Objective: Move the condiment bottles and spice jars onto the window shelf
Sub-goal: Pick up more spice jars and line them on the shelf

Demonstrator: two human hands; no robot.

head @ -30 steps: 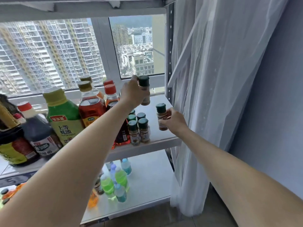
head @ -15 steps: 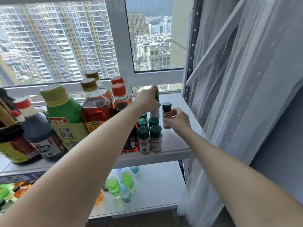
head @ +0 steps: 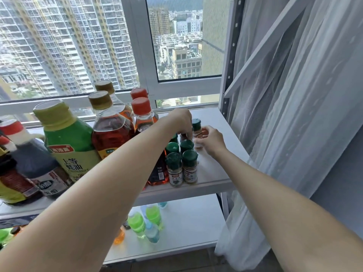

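Spice jar [head: 197, 132], green cap, pale reddish contents: upright on the window shelf [head: 220, 163], toward the back right of the jar cluster. Right hand [head: 211, 141] closed around its lower body, fingers [head: 206, 128] wrapped on the glass; base appears to touch the shelf, though the hand hides the contact.

Second jar [head: 184, 136] just left of it, mostly hidden under the left hand [head: 181, 119]. Left hand comes down from above, fingertips pinched narrow on the jar's top; only a dark reddish bit of the body shows. Cannot tell if it is seated on the shelf.

In front of these: four green-capped spice jars [head: 181, 165] standing upright in a tight block, touching side by side, near the shelf's front edge.

Left of the jars, partly behind the left forearm: a red-capped bottle [head: 141, 114] with another red cap behind it, two amber oil bottles [head: 110, 124] with tan caps, a large green oyster-sauce bottle [head: 66, 142], a dark soy-type bottle [head: 37, 169] with red-and-white cap, and more dark bottles at the frame edge. All upright.

Lower shelf [head: 188, 222]: small bottles with green and blue caps [head: 146, 222], grouped at left-centre.

Behind: window [head: 176, 46] onto high-rise blocks. Right: white sheer curtain [head: 294, 114] hanging beside the metal shelf post [head: 227, 75].
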